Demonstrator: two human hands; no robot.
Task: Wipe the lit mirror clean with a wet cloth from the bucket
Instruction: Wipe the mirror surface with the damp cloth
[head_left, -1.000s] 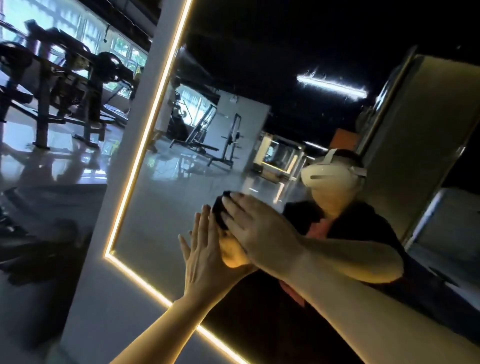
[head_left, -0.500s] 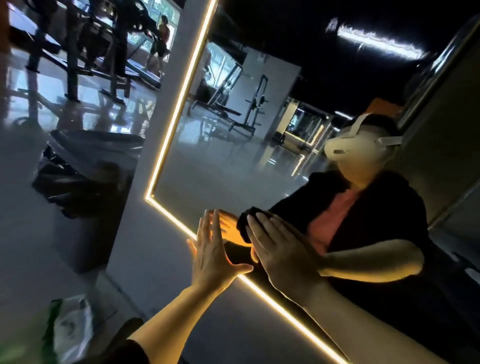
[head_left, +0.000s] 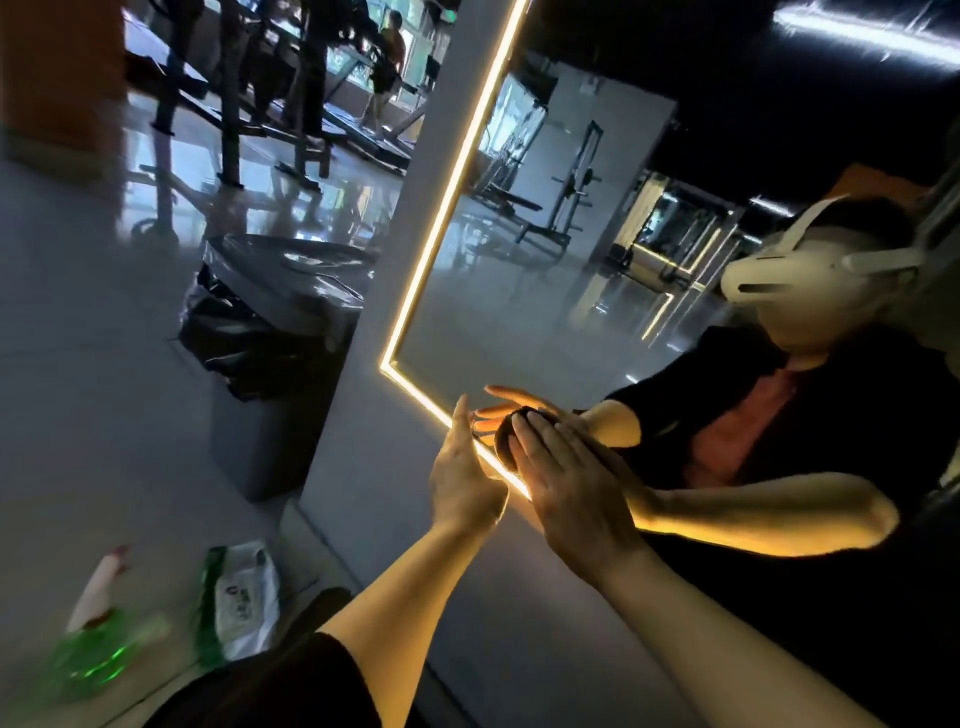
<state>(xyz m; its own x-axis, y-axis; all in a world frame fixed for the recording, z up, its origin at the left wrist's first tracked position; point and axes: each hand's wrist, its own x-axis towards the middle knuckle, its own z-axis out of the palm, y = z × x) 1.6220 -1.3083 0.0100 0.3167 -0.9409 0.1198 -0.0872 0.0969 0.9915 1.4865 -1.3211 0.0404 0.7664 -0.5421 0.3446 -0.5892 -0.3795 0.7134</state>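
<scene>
The person's right hand (head_left: 571, 483) lies flat with straight fingers on a dark cloth (head_left: 506, 439), pressing it against the mirror (head_left: 519, 322) close to the mirror's lower left corner, right at the glowing light strip (head_left: 452, 192) that frames the glass. Only a dark rounded edge of the cloth shows past the fingertips. The left hand (head_left: 465, 473) is held up just beside it, fingers straight and together, its edge turned toward the glass at the lit strip; whether it actually touches the surface cannot be told. It holds nothing.

The strip runs up the left side of the mirror and along its bottom edge, casting warm yellow light on both hands and forearms. In the glass, the reflected arms meet the real ones, and the reflection shows a person in a dark top over a reddish shirt wearing a white headset.

To the left of the mirror's pale frame stands a bin (head_left: 270, 374) lined with a black plastic bag. On the floor nearer the person lie a white and green packet (head_left: 241, 597) with printing too blurred to read and a green spray bottle (head_left: 98, 639) with a white and red top, also blurred. Gym machines (head_left: 260, 78) stand further back on the glossy floor.
</scene>
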